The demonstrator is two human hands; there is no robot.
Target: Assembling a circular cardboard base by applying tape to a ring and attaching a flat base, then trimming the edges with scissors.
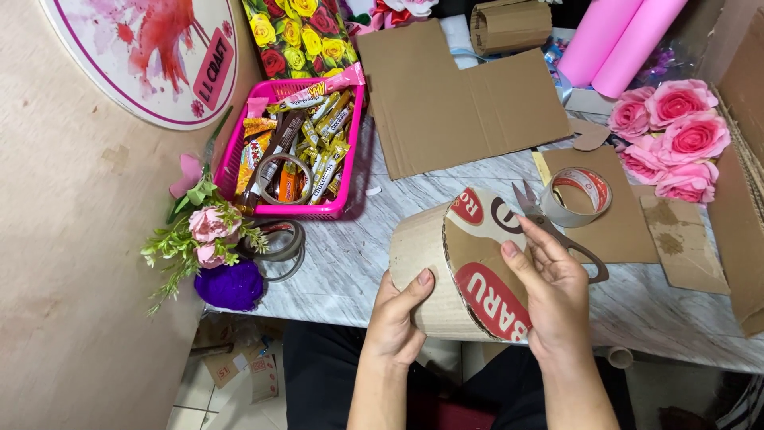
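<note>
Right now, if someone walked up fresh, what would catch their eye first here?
Front and centre, the left hand and right hand hold a round cardboard drum with red lettering on its flat face, above the marble table. To the left sits a bright pink basket heaped with wrapped snacks. At the right edge lies a cluster of pink paper roses, with scissors and a tape roll close by.

Round white-pink sign [143, 60] top left; snack wrappers [306, 135] in pink basket [231, 163]
</note>
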